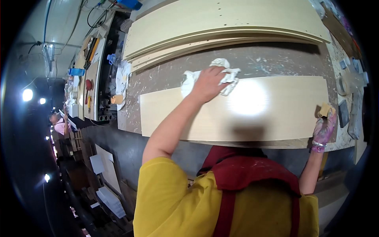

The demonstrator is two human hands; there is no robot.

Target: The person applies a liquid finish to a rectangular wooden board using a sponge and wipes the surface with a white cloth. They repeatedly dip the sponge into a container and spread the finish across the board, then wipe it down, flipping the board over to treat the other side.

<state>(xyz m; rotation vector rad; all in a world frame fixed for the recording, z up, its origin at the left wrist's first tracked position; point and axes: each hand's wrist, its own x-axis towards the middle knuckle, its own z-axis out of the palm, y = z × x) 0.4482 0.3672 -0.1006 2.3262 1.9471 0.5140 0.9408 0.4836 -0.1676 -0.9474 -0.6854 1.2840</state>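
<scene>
Pale board (284,114) lies on the counter (158,81), long from left to right; left hand (209,83), fingers part-bent, holds white cloth (233,75) at far edge, right hand (323,129) pinches yellowish block (325,110) at right end.

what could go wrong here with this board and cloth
The pale board lies close to the near edge of the bench, so it might slide off. The white cloth under the left hand reaches past the board's far edge and could pick up dirt from the speckled bench. The tan block in the gloved right hand might scuff the board's end.
</scene>
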